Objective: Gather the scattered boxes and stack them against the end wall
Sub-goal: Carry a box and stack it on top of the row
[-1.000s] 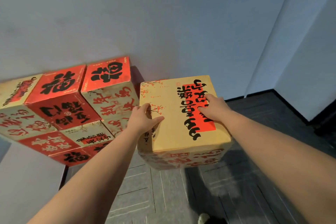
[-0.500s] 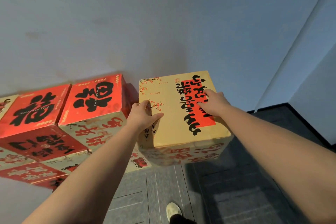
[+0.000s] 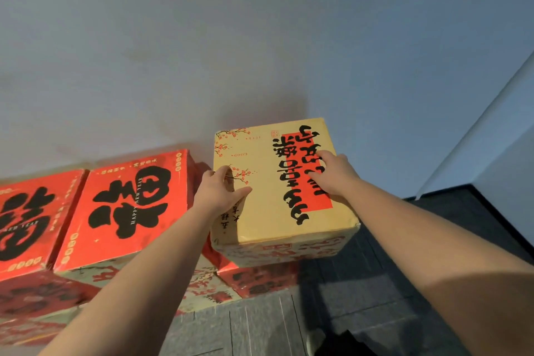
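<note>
Yellow box atop the stack, right of the red box: left hand grips its corner, right hand presses flat; likely light, stiff cardboard, best held by opposite sides.

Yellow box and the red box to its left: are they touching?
Apart. The head view shows a dark shadowed gap between the yellow box, held by the left hand and right hand, and the red box.
</note>
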Tool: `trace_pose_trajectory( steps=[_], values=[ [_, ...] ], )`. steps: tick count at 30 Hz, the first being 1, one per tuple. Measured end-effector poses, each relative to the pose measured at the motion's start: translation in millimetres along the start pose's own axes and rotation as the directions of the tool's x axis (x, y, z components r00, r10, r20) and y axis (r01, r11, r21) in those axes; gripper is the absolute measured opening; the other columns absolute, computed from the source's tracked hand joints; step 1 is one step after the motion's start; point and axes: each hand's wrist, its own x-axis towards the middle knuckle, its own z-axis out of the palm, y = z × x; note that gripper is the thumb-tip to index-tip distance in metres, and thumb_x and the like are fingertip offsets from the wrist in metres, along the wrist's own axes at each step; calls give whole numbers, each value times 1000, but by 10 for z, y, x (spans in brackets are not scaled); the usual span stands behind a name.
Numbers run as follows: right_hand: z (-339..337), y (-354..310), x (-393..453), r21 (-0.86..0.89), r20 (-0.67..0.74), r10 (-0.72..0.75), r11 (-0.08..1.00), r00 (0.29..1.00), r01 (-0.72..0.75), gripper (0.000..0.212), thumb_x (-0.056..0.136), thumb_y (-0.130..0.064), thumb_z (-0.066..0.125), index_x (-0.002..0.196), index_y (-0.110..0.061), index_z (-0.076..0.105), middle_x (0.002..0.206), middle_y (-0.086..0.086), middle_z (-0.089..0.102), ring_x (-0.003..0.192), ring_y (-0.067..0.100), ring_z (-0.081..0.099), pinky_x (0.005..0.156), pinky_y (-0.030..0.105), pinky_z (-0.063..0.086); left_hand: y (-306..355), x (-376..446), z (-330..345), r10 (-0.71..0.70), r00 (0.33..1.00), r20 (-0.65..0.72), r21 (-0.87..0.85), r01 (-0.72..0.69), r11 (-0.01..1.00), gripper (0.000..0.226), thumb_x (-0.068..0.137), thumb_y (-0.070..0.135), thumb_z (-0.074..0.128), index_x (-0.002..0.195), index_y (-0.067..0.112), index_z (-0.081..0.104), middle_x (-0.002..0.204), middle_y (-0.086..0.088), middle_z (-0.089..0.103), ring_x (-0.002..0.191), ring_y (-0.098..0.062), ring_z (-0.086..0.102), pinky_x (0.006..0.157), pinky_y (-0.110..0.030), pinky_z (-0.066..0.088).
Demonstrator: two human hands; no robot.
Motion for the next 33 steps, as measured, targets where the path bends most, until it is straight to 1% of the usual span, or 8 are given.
trace_pose_trajectory(
  steps=[5,9,13,18,25,31,33],
  values=[
    [154,-95,390,26,64,-46,999,997,45,62,93,-35,60,147,-27,33,136,13,40,105,29,58,88,39,54,-99,303,8,-66,998,1,9,66,998,88,77,56,69,147,21,29,143,-11,35,125,-29,45,99,-40,42],
    [296,-102,591,51,124,-60,997,991,54,59,93,-31,60,146,-26,35,135,12,43,104,27,59,88,39,55,-167,495,73,-117,993,21,21,117,993,87,77,56,69,147,22,29,143,-11,34,125,-30,45,97,-40,43],
    [405,-83,784,57,171,-60,997,983,51,61,93,-29,61,147,-26,32,134,12,44,106,28,58,87,40,55,-228,618,202,-161,986,38,10,160,987,85,77,54,70,146,21,31,144,-12,33,124,-32,45,98,-39,43],
    [525,-57,906,16,199,-53,999,978,51,61,94,-29,59,148,-28,30,138,13,39,109,30,57,89,40,54,-337,687,340,-210,977,45,2,210,978,87,76,55,70,146,21,30,145,-12,32,127,-32,43,101,-42,41],
    [550,-110,1003,46,198,-62,997,978,54,59,95,-28,58,147,-26,32,138,13,36,110,30,56,90,40,54,-363,816,345,-216,976,33,42,214,976,87,77,57,68,147,24,29,146,-10,30,127,-31,43,96,-43,44],
    [609,-105,944,46,205,-65,997,977,57,63,96,-27,57,151,-26,26,147,12,27,121,33,51,97,44,50,-407,777,353,-211,977,46,59,208,976,87,79,57,66,148,23,26,148,-10,27,129,-31,42,98,-41,43],
    [624,-130,931,49,204,-66,997,977,57,63,96,-26,56,151,-26,25,147,13,25,122,33,51,98,45,50,-419,771,331,-206,978,32,87,202,975,85,78,58,66,146,22,30,149,-10,26,127,-32,43,98,-41,44]
  ],
)
